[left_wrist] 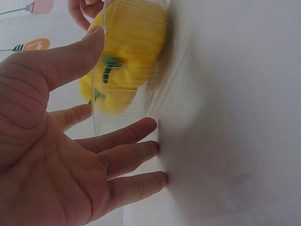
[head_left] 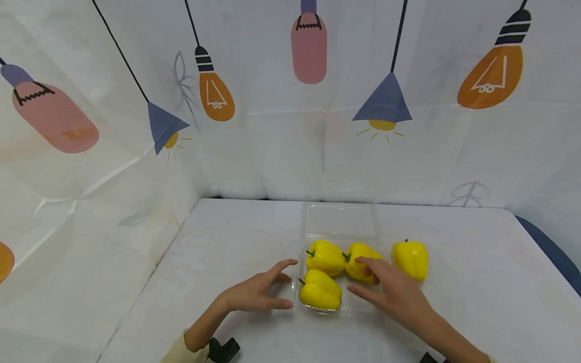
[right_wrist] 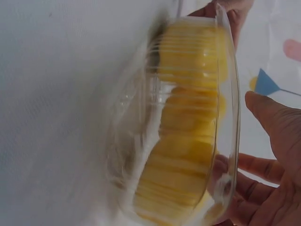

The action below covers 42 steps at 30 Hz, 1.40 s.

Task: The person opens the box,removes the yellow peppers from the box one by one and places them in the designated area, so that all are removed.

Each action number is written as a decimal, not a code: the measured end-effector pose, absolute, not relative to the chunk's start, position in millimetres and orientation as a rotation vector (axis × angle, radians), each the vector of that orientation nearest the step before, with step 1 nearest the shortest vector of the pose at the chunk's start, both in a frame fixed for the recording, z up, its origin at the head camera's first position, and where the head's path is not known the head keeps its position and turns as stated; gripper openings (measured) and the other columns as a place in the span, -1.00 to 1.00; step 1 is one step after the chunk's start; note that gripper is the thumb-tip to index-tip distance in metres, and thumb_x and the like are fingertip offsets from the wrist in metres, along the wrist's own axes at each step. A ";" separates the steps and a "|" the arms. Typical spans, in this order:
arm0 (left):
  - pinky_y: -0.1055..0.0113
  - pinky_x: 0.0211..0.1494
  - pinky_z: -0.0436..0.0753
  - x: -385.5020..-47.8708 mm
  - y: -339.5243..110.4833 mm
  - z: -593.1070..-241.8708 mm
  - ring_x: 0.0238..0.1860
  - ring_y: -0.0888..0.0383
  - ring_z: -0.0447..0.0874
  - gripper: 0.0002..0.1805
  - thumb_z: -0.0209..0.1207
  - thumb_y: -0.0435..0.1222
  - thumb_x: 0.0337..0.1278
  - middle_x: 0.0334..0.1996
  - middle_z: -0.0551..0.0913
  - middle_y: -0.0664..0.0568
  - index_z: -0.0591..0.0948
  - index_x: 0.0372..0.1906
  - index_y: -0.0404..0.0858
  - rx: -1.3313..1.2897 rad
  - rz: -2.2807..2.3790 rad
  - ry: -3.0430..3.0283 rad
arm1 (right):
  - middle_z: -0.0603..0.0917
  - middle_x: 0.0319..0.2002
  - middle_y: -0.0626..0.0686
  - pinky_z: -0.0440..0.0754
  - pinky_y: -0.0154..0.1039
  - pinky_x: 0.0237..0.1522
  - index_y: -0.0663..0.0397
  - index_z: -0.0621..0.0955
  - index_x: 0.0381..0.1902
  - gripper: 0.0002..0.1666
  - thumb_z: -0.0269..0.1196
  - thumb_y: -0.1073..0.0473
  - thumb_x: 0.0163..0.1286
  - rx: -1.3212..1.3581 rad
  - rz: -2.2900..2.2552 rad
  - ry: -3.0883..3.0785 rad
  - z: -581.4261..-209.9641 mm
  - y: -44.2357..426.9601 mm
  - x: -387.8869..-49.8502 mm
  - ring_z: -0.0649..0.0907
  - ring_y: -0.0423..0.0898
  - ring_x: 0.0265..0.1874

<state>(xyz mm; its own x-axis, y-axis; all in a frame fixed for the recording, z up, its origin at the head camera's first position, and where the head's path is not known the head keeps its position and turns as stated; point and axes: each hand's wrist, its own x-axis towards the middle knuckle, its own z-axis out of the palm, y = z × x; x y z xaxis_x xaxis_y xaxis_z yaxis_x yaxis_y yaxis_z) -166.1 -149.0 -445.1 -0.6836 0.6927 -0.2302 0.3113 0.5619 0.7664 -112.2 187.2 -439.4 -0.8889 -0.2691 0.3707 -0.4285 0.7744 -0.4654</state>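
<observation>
A clear plastic container (head_left: 354, 302) holds three yellow peppers: one at the back left (head_left: 325, 257), one at the front left (head_left: 320, 290) and one at the back right (head_left: 363, 254). My left hand (head_left: 256, 291) is at the container's left side, fingers spread; in the left wrist view the hand (left_wrist: 70, 155) has its thumb by the rim. Over the container's right part, my right hand (head_left: 399, 292) reaches to the back right pepper, with fingers bent around its near side; whether it grips is unclear. In the right wrist view, peppers (right_wrist: 178, 141) show through the wall beside the hand (right_wrist: 277, 183).
Another yellow pepper (head_left: 410, 259) lies on the white table (head_left: 476, 267) right of the container. The container's clear lid (head_left: 339, 220) lies open behind it. A patterned curtain (head_left: 281, 151) hangs behind the table and along its left side.
</observation>
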 end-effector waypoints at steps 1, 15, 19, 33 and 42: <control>-0.13 0.34 0.32 -166.0 -149.0 -445.1 0.31 0.00 0.39 -0.07 0.32 0.00 0.20 0.21 0.53 0.00 0.01 0.52 0.15 0.803 0.978 2.278 | 0.62 -0.23 -0.21 0.56 -0.35 -0.34 -0.04 0.59 0.09 -0.34 0.42 -0.28 0.15 0.549 0.812 -2.688 -439.8 185.5 -111.8 0.54 -0.25 -0.35; -0.12 0.34 0.32 -165.8 -149.0 -444.6 0.31 0.00 0.39 -0.07 0.31 0.00 0.21 0.21 0.53 -0.01 0.00 0.53 0.14 0.812 0.979 2.271 | 0.66 -0.15 -0.17 0.58 -0.35 -0.29 -0.07 0.57 0.15 -0.28 0.32 -0.37 0.19 0.532 0.868 -2.775 -438.1 172.2 -110.7 0.56 -0.24 -0.33; -0.12 0.34 0.32 -165.9 -149.3 -444.1 0.31 0.00 0.39 -0.07 0.31 0.00 0.21 0.20 0.53 -0.01 0.00 0.53 0.14 0.812 0.975 2.274 | 0.67 -0.05 -0.14 0.60 -0.33 -0.24 -0.07 0.57 0.17 -0.25 0.29 -0.41 0.20 0.554 0.876 -2.790 -439.6 169.3 -110.5 0.58 -0.25 -0.29; -0.12 0.35 0.32 -166.4 -149.5 -444.6 0.31 0.01 0.39 -0.07 0.30 0.00 0.21 0.20 0.54 0.01 -0.01 0.53 0.14 0.832 0.973 2.276 | 0.63 0.06 -0.24 0.61 -0.30 -0.20 -0.19 0.53 0.21 -0.26 0.26 -0.44 0.19 0.686 0.870 -2.768 -448.2 156.9 -113.5 0.59 -0.28 -0.26; -0.11 0.35 0.32 -165.8 -150.1 -444.6 0.30 0.02 0.40 -0.07 0.30 0.00 0.22 0.19 0.54 0.01 -0.01 0.53 0.12 0.839 0.980 2.273 | 0.61 0.02 -0.28 0.52 -0.42 -0.38 -0.22 0.51 0.24 -0.25 0.37 -0.35 0.15 0.752 0.914 -2.711 -453.2 151.4 -115.2 0.53 -0.31 -0.38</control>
<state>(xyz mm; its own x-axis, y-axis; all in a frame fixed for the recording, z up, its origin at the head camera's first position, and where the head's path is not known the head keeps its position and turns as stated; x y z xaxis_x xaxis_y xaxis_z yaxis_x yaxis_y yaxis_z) -165.8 -150.1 -444.6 -0.6720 0.7090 -0.2138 0.3312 0.5460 0.7696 -115.2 151.4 -453.2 -0.8549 -0.4060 0.3229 -0.5186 0.6825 -0.5150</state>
